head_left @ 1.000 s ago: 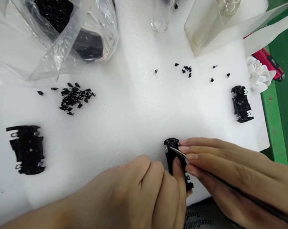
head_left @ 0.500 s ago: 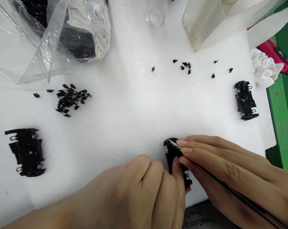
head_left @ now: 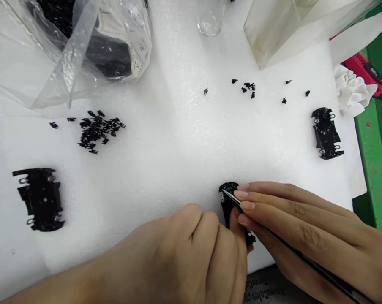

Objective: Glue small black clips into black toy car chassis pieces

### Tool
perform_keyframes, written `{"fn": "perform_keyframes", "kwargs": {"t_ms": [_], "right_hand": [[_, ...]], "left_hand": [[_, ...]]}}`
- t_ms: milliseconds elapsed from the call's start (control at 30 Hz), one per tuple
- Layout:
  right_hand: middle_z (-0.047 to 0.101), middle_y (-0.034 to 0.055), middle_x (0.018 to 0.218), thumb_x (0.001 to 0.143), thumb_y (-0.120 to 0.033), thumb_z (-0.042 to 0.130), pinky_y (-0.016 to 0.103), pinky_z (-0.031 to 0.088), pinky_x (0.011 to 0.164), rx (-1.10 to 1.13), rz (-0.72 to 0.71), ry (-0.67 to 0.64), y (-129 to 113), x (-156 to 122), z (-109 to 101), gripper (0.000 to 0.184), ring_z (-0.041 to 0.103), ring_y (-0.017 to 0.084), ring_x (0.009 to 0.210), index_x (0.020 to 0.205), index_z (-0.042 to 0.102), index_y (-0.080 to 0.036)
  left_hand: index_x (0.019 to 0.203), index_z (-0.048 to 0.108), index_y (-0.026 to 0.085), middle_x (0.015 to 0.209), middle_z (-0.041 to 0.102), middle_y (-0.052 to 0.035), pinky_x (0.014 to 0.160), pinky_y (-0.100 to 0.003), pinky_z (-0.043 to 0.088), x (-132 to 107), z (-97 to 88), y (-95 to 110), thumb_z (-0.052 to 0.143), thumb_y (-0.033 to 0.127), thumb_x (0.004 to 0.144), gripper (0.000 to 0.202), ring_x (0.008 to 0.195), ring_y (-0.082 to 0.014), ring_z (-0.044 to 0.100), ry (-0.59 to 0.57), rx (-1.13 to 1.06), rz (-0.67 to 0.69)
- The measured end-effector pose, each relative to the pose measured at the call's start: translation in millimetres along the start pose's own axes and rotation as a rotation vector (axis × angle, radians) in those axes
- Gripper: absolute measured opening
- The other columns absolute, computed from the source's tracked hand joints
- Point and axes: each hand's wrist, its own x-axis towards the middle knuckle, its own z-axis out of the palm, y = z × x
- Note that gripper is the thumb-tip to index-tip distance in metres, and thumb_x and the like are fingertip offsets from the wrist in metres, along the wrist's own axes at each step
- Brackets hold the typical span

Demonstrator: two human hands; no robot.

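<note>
A black toy car chassis (head_left: 228,203) lies at the front edge of the white foam sheet, gripped by my left hand (head_left: 197,249), whose curled fingers hide part of it. My right hand (head_left: 292,219) is closed around a pair of dark tweezers (head_left: 292,245). Their bright tips point at the far end of the chassis; whether they pinch a small part there is too fine to tell. Two similar chassis lie apart, one at the left (head_left: 42,200) and one at the right (head_left: 326,133).
A pile of small black parts (head_left: 99,130) lies left of centre, and several tiny black pieces (head_left: 249,87) are scattered farther back. A clear plastic bag (head_left: 140,42), a clear cup (head_left: 209,23) and a translucent container (head_left: 267,31) stand along the back. White crumpled material (head_left: 352,90) sits at the right.
The view has shifted slightly, so the things on the left appear a little farther right. The tweezer tips have moved slightly nearer on the chassis. Both hands keep their hold.
</note>
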Motion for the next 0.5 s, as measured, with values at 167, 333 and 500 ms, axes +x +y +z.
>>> {"fn": "perform_keyframes", "kwargs": {"t_ms": [167,333,500], "right_hand": [[0.086,0.0054,0.127,0.111,-0.012,0.064,0.04,0.075,0.109,0.017,0.014,0.014,2,0,-3,0.033,0.086,0.029,0.115,0.137,0.082,-0.022],[0.086,0.0034,0.127,0.108,-0.009,0.07,0.042,0.078,0.102,0.015,0.008,0.017,5,6,-3,0.04,0.087,0.028,0.11,0.142,0.079,-0.026],[0.086,0.0051,0.125,0.114,-0.013,0.06,0.038,0.078,0.099,0.046,-0.035,-0.011,6,12,1,0.035,0.086,0.028,0.114,0.137,0.082,-0.025]], "left_hand": [[0.098,0.082,0.012,0.071,0.07,-0.0026,0.041,-0.039,0.038,2,2.8,-6,0.077,0.018,0.102,0.009,0.053,-0.0201,0.056,0.05,0.043,0.06],[0.106,0.083,0.008,0.073,0.072,-0.0044,0.042,-0.037,0.038,-1,-0.7,-6,0.074,0.016,0.103,0.012,0.055,-0.0196,0.057,0.039,0.016,0.082],[0.108,0.082,0.011,0.075,0.071,-0.0037,0.044,-0.037,0.04,-5,-2.7,-2,0.07,0.016,0.107,0.013,0.056,-0.0198,0.057,0.005,0.013,0.071]]}}
